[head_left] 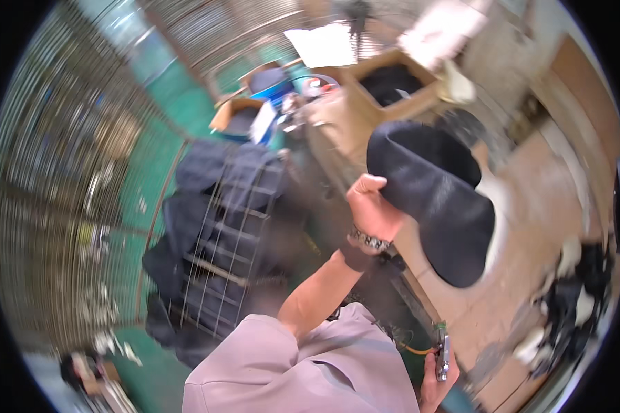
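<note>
My left hand [375, 206], with a banded wrist, reaches out over the workbench and grips the edge of a black leather-like piece [455, 227]. The piece is curved and folded over, with an opening at its upper end; my fingers are partly hidden behind it. Low in the picture, near the bench's edge, my right hand [434, 385] is closed round a small silvery metal tool [443, 354] with a green top. A yellow-orange hose or cord [417, 351] runs beside it. The exact kind of tool is not clear.
At my left stands a wire rack [217, 258] loaded with dark pieces. Cardboard boxes [358, 110] with dark contents are at the far side. A tan workbench [530, 213] carries black and pale scraps [579, 296] at right. Wire-mesh shelving [62, 172] lines the left.
</note>
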`<state>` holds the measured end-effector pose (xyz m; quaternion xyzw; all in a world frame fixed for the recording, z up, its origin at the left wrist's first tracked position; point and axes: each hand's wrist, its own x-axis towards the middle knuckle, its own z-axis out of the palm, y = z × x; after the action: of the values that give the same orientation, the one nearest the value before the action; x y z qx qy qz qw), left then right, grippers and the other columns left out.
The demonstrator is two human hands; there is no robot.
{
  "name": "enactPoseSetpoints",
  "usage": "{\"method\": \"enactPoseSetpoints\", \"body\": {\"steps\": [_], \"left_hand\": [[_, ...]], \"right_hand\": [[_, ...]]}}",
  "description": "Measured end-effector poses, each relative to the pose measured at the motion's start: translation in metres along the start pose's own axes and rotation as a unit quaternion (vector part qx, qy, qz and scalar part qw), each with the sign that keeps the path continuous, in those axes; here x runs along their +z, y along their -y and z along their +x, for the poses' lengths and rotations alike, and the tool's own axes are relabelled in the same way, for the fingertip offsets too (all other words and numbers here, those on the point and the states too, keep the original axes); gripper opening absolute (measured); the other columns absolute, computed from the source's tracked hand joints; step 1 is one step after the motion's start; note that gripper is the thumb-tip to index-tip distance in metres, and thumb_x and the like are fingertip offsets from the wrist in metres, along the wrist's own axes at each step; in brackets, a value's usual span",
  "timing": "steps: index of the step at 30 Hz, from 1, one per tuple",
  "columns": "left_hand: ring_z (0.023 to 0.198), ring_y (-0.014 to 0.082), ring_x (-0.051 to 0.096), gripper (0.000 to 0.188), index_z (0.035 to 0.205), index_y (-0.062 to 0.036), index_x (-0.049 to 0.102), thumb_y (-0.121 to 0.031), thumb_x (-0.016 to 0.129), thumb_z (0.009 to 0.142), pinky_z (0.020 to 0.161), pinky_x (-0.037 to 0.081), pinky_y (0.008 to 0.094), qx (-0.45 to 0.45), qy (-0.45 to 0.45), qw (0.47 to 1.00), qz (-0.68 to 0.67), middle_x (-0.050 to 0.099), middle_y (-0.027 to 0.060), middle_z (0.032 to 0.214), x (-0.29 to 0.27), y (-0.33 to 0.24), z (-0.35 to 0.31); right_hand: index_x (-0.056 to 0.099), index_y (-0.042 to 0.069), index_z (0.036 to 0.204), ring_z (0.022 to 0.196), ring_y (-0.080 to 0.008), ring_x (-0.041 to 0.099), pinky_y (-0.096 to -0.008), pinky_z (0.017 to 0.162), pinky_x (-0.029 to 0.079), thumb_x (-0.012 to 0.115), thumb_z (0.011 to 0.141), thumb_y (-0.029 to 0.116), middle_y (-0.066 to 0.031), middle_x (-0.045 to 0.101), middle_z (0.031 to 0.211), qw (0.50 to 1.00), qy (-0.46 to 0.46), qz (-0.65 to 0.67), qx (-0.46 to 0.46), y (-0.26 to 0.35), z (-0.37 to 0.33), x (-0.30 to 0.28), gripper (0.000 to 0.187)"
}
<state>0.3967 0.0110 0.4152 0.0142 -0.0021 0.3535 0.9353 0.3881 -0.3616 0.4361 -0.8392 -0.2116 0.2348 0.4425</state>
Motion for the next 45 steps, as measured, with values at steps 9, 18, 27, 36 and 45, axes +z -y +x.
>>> {"method": "enactPoseSetpoints", "body": {"steps": [9,18,27,36,45], "left_hand": [[0.107,0.0343,0.061,0.04,0.112,-0.0007,0.062,-0.011,0.049,0.075,0.1,0.045,0.0476,0.353,-0.117,0.928,-0.009,0.066,0.0136,0.113,-0.029,-0.147,-0.188],[0.112,0.0333,0.059,0.052,0.117,-0.0026,0.061,-0.014,0.056,0.067,0.101,0.044,0.0486,0.644,-0.251,0.718,0.078,0.065,0.0111,0.12,-0.074,-0.272,-0.371],[0.105,0.0326,0.059,0.047,0.114,-0.0082,0.061,-0.008,0.06,0.067,0.086,0.055,0.0504,0.729,-0.522,0.439,-0.054,0.059,0.016,0.117,-0.332,-0.216,-0.604],[0.094,0.0293,0.067,0.026,0.088,-0.0166,0.079,-0.022,0.054,0.085,0.094,0.049,0.0395,0.466,-0.875,0.128,0.009,0.071,0.0097,0.111,-0.41,-0.217,-0.625],[0.094,0.0232,0.066,0.028,0.114,0.0003,0.063,-0.014,0.059,0.09,0.086,0.051,0.0344,0.313,-0.542,0.583,0.518,0.07,0.0111,0.1,-0.238,-0.236,-0.379]], "right_hand": [[0.056,-0.003,0.131,0.088,-0.017,0.058,-0.0297,0.08,0.047,0.061,0.091,0.008,-0.009,0.062,0.097,0.963,0.231,-0.117,-0.078,0.059,0.05,0.043,0.042],[0.052,-0.005,0.134,0.087,-0.0125,0.057,-0.0265,0.083,0.047,0.061,0.091,0.003,-0.0064,0.064,0.096,0.907,0.369,-0.123,-0.16,0.101,0.07,0.102,0.045],[0.054,-0.005,0.133,0.078,-0.0105,0.054,-0.0245,0.074,0.047,0.061,0.086,0.004,-0.0041,0.061,0.088,0.877,0.434,-0.132,-0.159,0.113,0.071,0.136,0.048],[0.056,-0.004,0.131,0.078,-0.0114,0.054,-0.026,0.073,0.047,0.061,0.086,0.001,-0.006,0.062,0.089,0.913,0.358,-0.134,-0.144,0.112,0.062,0.134,0.045],[0.058,-0.004,0.128,0.076,-0.0143,0.059,-0.0295,0.073,0.05,0.061,0.085,-0.002,-0.0104,0.065,0.087,0.955,0.244,-0.14,-0.091,0.091,0.056,0.114,0.043]]}}
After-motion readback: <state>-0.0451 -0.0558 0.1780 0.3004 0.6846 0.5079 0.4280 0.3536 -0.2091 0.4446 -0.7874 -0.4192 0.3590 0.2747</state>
